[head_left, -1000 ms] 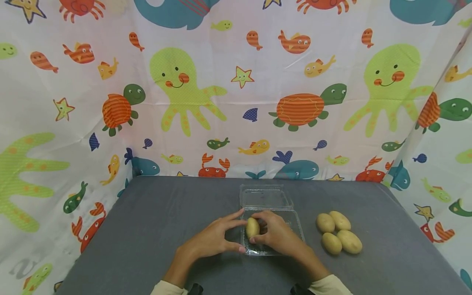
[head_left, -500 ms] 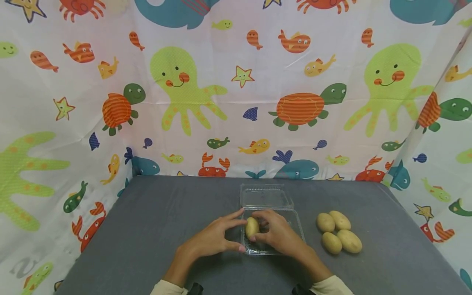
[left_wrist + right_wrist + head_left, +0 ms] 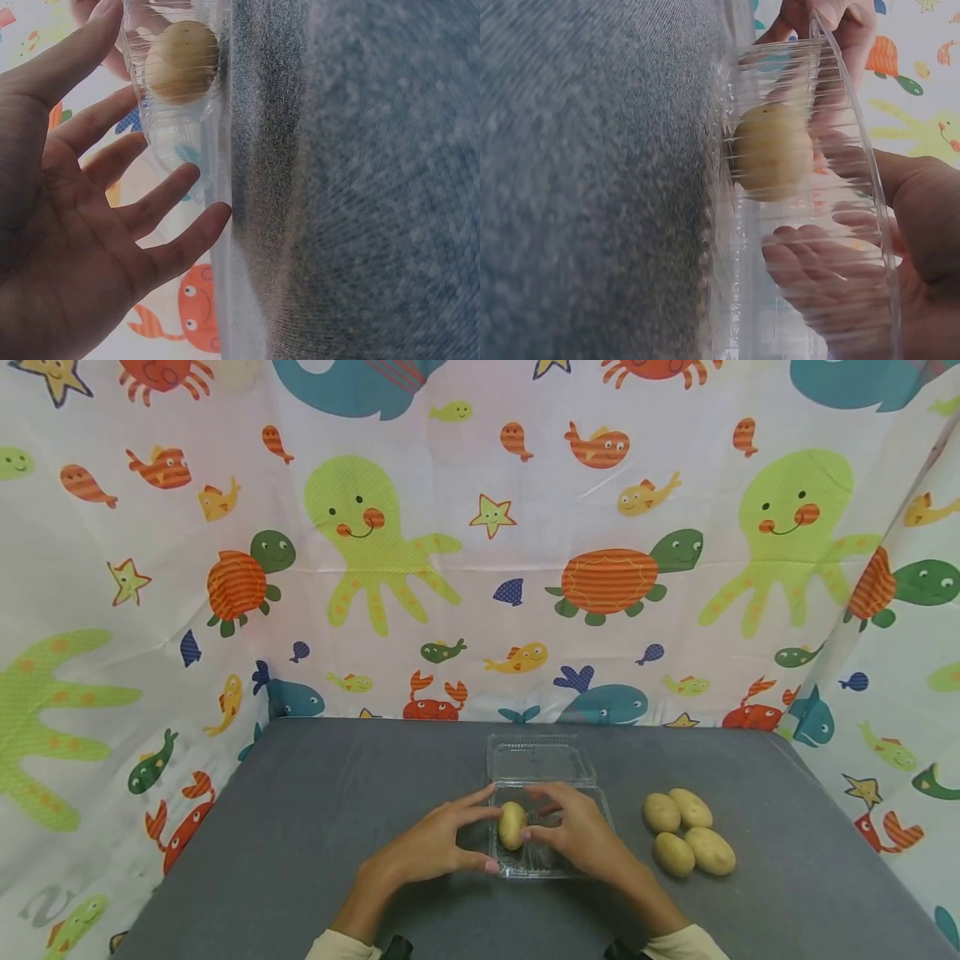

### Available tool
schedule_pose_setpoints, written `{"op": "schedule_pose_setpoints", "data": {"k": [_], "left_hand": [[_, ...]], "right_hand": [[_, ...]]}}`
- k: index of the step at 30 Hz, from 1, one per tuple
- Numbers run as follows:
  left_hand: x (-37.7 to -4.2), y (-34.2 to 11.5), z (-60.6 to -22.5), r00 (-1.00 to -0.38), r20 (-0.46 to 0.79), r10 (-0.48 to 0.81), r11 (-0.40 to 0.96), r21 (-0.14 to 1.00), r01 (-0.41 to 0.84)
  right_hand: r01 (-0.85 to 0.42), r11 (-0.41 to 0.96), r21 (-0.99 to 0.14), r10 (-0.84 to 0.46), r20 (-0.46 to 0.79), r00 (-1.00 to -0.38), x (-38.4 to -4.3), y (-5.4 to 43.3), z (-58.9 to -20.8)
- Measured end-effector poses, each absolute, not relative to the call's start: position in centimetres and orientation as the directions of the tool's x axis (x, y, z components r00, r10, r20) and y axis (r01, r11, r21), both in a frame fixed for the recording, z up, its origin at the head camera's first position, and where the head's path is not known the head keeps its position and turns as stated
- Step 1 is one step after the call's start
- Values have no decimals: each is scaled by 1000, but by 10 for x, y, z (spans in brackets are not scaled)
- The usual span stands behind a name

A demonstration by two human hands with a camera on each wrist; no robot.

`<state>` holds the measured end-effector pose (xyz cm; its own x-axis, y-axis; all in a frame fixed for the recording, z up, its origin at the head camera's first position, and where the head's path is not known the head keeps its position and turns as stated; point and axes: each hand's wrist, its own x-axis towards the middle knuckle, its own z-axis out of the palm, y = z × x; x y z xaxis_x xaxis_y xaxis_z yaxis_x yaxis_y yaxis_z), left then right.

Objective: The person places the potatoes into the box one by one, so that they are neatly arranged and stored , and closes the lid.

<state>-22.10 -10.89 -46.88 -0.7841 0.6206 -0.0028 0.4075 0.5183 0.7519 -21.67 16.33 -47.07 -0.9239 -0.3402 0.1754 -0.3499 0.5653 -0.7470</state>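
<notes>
Right hand (image 3: 576, 831) is slack-fingered and grips nothing; left hand (image 3: 431, 842) lies with fingers spread along the nine-o'clock side of the clear container (image 3: 536, 871), whose lid (image 3: 542, 762) is folded back at twelve. Four loose potatoes (image 3: 699, 843) lie outside at three o'clock. One potato (image 3: 512, 826) sits inside at nine o'clock; thumb contact cannot be confirmed. Placing it appears nearly complete; the next move likely calls for lifting the right hand clear, toward three o'clock.

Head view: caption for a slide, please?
Left hand and right hand at an open clear box with one potato inside; four potatoes on the table alongside.
</notes>
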Motion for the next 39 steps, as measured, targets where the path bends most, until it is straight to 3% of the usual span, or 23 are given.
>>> {"op": "schedule_pose_setpoints", "data": {"k": [8, 29, 39], "left_hand": [[-220, -109, -469, -784, -6, 621, 526, 744, 412], [-219, -108, -469, -790, -1, 613, 523, 750, 405], [-221, -108, -470, -785, 2, 620, 516, 752, 409]], "right_hand": [[-326, 512, -795, -326, 172, -930, -216, 172, -468], [-347, 538, -768, -211, 277, -938, -214, 210, -448], [-290, 548, -785, -138, 256, -957, -213, 239, -434]]}}
